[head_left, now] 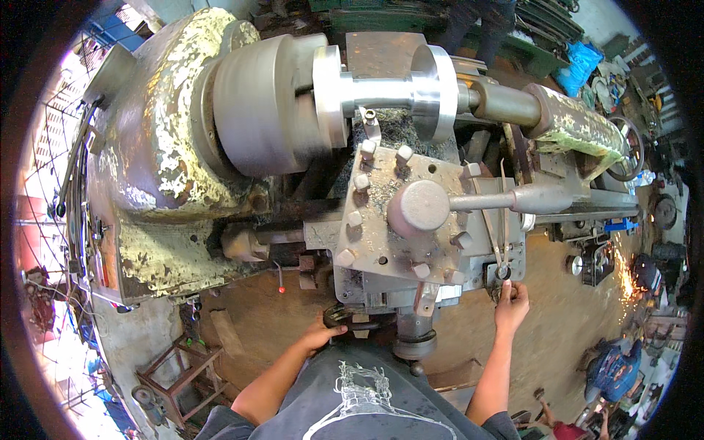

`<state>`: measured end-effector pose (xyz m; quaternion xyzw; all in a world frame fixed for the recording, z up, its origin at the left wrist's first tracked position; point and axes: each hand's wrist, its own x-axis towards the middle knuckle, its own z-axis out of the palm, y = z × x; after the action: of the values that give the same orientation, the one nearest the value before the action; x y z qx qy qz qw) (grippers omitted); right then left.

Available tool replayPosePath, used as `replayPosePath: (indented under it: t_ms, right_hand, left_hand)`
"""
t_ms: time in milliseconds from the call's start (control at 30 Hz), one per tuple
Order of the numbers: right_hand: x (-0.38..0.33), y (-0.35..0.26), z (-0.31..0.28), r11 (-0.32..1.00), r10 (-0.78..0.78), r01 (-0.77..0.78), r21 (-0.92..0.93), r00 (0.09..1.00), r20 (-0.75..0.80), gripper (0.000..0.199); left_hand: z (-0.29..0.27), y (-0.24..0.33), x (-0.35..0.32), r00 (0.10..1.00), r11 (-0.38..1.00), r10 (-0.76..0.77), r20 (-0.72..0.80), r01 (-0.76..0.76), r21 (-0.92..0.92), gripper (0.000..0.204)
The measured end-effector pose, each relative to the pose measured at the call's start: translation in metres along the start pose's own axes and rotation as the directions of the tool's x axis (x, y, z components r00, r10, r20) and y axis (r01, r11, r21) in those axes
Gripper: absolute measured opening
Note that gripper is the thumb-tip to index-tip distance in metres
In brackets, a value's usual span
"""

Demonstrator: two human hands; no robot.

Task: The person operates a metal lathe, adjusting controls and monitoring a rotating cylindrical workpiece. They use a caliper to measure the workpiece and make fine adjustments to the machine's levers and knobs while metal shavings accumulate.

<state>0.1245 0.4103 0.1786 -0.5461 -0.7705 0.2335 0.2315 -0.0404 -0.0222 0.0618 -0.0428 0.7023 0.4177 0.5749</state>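
Note:
My left hand (320, 336) is closed round the dark rim of a handwheel (380, 323) at the front of a metal lathe. My right hand (512, 305) has its fingers curled at the near right corner of the slide; what they hold is hidden. Just beyond those fingertips lies a pair of calipers (503, 227), legs pointing away. Between the hands and the work sits a square tool post (370, 242) with a long clamping lever (513, 201). A cutting tool (371, 126) points at a shiny spool-shaped metal workpiece (378, 93), held between the blurred chuck (257, 106) and the tailstock (568, 121).
The headstock (158, 139) with peeling paint fills the left. Metal chips lie on the tool post. Below the chuck, a red-tipped lever (280, 279) sticks out. Sparks (627, 277) fly far right, near a crouching person in blue (616, 370). A metal frame (183, 378) stands lower left.

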Motion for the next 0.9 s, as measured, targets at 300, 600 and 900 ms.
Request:
replayPosePath:
  t_ms: [300, 600, 900]
  right_hand:
    - [-0.002, -0.013, -0.004, 0.997, 0.077, -0.077, -0.027, 0.997, -0.004, 0.024]
    - [-0.002, -0.012, -0.003, 0.994, 0.111, -0.111, 0.005, 0.994, -0.013, 0.023]
    - [-0.007, -0.006, -0.007, 0.992, 0.122, -0.122, 0.015, 0.992, 0.008, 0.019]
  left_hand:
    - [0.043, 0.014, -0.009, 0.944, 0.924, 0.232, -0.235, -0.139, 0.355, 0.082]
    - [0.031, -0.008, 0.011, 0.981, 0.915, 0.173, -0.092, -0.125, 0.385, 0.099]
    - [0.04, 0.017, -0.017, 0.979, 0.985, 0.169, -0.114, -0.162, 0.068, 0.054]
